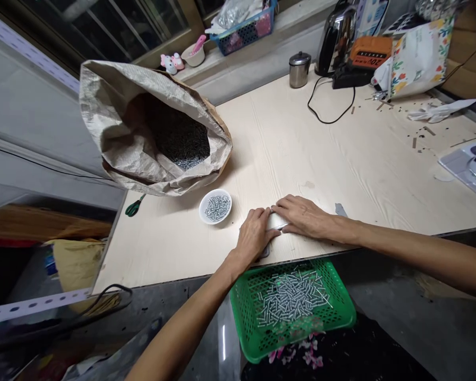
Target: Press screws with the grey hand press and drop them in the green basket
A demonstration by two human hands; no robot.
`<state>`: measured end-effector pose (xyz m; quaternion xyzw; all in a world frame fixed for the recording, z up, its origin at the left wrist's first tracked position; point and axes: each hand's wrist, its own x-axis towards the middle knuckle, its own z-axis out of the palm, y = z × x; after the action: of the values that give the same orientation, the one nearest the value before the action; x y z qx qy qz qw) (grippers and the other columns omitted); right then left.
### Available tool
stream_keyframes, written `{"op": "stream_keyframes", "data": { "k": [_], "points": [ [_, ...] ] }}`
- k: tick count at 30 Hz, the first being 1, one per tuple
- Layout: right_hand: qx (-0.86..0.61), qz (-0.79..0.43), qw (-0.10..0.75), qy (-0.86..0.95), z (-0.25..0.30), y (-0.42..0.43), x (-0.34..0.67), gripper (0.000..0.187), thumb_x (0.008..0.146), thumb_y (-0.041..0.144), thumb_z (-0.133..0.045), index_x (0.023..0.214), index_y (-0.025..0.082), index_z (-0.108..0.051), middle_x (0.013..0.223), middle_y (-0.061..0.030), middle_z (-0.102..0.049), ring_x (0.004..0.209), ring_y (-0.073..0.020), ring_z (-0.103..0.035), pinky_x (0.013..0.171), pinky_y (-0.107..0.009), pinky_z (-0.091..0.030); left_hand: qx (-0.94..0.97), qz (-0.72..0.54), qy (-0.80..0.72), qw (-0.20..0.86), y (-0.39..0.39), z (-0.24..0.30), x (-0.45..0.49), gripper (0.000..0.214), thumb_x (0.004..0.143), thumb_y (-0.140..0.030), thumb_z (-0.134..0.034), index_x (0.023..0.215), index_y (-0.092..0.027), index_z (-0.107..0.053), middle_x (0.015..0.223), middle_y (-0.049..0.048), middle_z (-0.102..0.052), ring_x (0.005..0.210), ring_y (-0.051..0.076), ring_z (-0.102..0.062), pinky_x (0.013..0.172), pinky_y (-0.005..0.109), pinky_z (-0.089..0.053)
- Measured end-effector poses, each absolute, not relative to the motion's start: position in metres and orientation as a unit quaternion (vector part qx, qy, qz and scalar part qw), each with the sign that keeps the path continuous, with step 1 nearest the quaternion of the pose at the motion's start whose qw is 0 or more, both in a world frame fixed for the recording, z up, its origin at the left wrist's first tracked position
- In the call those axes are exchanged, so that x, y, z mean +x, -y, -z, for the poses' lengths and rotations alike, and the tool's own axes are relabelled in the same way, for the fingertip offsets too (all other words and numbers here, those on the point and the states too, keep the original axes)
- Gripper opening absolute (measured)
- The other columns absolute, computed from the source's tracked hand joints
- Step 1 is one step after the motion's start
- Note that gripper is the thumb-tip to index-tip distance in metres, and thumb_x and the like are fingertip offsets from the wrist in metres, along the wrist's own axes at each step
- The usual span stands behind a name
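Observation:
My left hand (pixel 254 233) and my right hand (pixel 304 218) rest near the table's front edge, fingers closed on the two ends of a small, flat, silvery-white piece (pixel 276 221). My fingers cover much of it, so its exact kind does not show. A darker bit (pixel 265 252) peeks out under my left hand. To the left stands a white bowl (pixel 202 212) holding many small shiny metal pieces, like screws or springs. Below the table edge, a green plastic basket (pixel 244 344) contains a heap of longer ribbed metal pieces.
A large open woven sack (pixel 103 116) with dark and silvery small pieces inside leans at the back left. Green-handled scissors (pixel 133 207) lie beside it. Farther back are a metal canister (pixel 300 70), a kettle (pixel 335 39), a looped black cable (pixel 329 122) and a floral bag (pixel 420 63).

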<state>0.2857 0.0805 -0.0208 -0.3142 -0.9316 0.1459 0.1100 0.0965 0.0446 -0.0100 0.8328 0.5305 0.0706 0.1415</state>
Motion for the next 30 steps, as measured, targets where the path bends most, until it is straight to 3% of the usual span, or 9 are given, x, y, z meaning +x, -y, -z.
{"op": "stream_keyframes", "data": {
  "k": [2, 5, 7, 11, 15, 21, 24, 26, 30],
  "points": [
    [-0.303, -0.137, 0.145, 0.932, 0.016, -0.074, 0.289, 0.046, 0.081, 0.036, -0.068, 0.119, 0.015, -0.052, 0.119, -0.0146, -0.054, 0.110, -0.0277, -0.047, 0.087, -0.043, -0.043, 0.812, -0.150, -0.550, 0.122, -0.034, 0.002, 0.087, 0.046, 0.085, -0.037, -0.062, 0.125, -0.017, -0.050, 0.117, 0.0126, -0.055, 0.108, 0.024, -0.052, 0.089, 0.042, -0.048],
    [-0.304, -0.132, 0.154, 0.931, 0.015, -0.066, 0.288, 0.028, 0.089, 0.031, -0.057, 0.113, 0.017, -0.056, 0.113, -0.0121, -0.057, 0.104, -0.0257, -0.048, 0.084, -0.041, -0.042, 0.774, -0.231, -0.585, 0.076, -0.006, -0.009, 0.076, 0.026, 0.091, -0.030, -0.053, 0.112, -0.017, -0.059, 0.103, 0.0098, -0.060, 0.098, 0.021, -0.056, 0.085, 0.039, -0.050],
    [-0.320, -0.123, 0.154, 0.927, 0.018, -0.066, 0.283, 0.022, 0.093, 0.023, -0.047, 0.111, 0.018, -0.058, 0.109, -0.0112, -0.059, 0.099, -0.0244, -0.049, 0.080, -0.039, -0.042, 0.786, -0.213, -0.577, 0.064, 0.014, -0.009, 0.076, 0.020, 0.092, -0.027, -0.051, 0.104, -0.017, -0.063, 0.096, 0.0090, -0.062, 0.092, 0.021, -0.057, 0.081, 0.038, -0.052],
    [-0.353, -0.084, 0.138, 0.922, 0.029, -0.087, 0.266, 0.028, 0.093, 0.014, -0.041, 0.116, 0.019, -0.057, 0.109, -0.0107, -0.059, 0.095, -0.0241, -0.048, 0.076, -0.036, -0.039, 0.835, -0.153, -0.524, 0.075, 0.033, 0.009, 0.096, 0.031, 0.094, -0.022, -0.046, 0.123, -0.018, -0.055, 0.125, 0.0116, -0.058, 0.117, 0.026, -0.050, 0.095, 0.045, -0.049],
    [-0.334, -0.071, 0.073, 0.937, 0.034, -0.119, 0.249, 0.026, 0.093, 0.008, -0.036, 0.091, 0.016, -0.060, 0.098, -0.0092, -0.059, 0.087, -0.0200, -0.048, 0.071, -0.031, -0.037, 0.833, -0.156, -0.520, 0.106, 0.024, 0.029, 0.120, 0.037, 0.095, -0.026, -0.042, 0.130, -0.013, -0.049, 0.131, 0.0143, -0.054, 0.125, 0.027, -0.045, 0.102, 0.047, -0.045],
    [-0.334, -0.078, 0.073, 0.937, 0.036, -0.132, 0.241, 0.028, 0.091, 0.003, -0.035, 0.084, 0.017, -0.058, 0.093, -0.0071, -0.059, 0.084, -0.0187, -0.048, 0.066, -0.029, -0.036, 0.811, -0.217, -0.523, 0.149, 0.028, 0.027, 0.116, 0.036, 0.095, -0.026, -0.043, 0.129, -0.018, -0.050, 0.128, 0.0121, -0.056, 0.122, 0.024, -0.049, 0.101, 0.045, -0.046],
    [-0.342, -0.059, 0.088, 0.934, 0.041, -0.128, 0.243, 0.027, 0.091, 0.003, -0.035, 0.084, 0.018, -0.057, 0.093, -0.0079, -0.058, 0.083, -0.0196, -0.046, 0.066, -0.030, -0.036, 0.734, -0.256, -0.621, 0.096, 0.035, 0.019, 0.097, 0.026, 0.094, -0.029, -0.046, 0.110, -0.018, -0.063, 0.108, 0.0107, -0.061, 0.104, 0.022, -0.057, 0.089, 0.038, -0.050],
    [-0.341, -0.054, 0.100, 0.933, 0.044, -0.127, 0.243, 0.028, 0.090, 0.003, -0.035, 0.084, 0.018, -0.057, 0.093, -0.0077, -0.058, 0.083, -0.0195, -0.046, 0.065, -0.029, -0.037, 0.668, -0.219, -0.708, 0.060, 0.036, 0.015, 0.084, 0.024, 0.091, -0.035, -0.051, 0.090, -0.018, -0.068, 0.090, 0.0088, -0.062, 0.092, 0.022, -0.057, 0.079, 0.035, -0.049],
    [-0.354, -0.062, 0.108, 0.927, 0.047, -0.126, 0.243, 0.028, 0.088, 0.001, -0.034, 0.084, 0.018, -0.057, 0.092, -0.0070, -0.057, 0.084, -0.0188, -0.047, 0.065, -0.029, -0.037, 0.610, -0.064, -0.777, 0.141, 0.022, 0.008, 0.068, 0.028, 0.081, -0.044, -0.062, 0.070, -0.019, -0.067, 0.079, 0.0060, -0.062, 0.083, 0.022, -0.056, 0.065, 0.028, -0.042]
  ]
}}
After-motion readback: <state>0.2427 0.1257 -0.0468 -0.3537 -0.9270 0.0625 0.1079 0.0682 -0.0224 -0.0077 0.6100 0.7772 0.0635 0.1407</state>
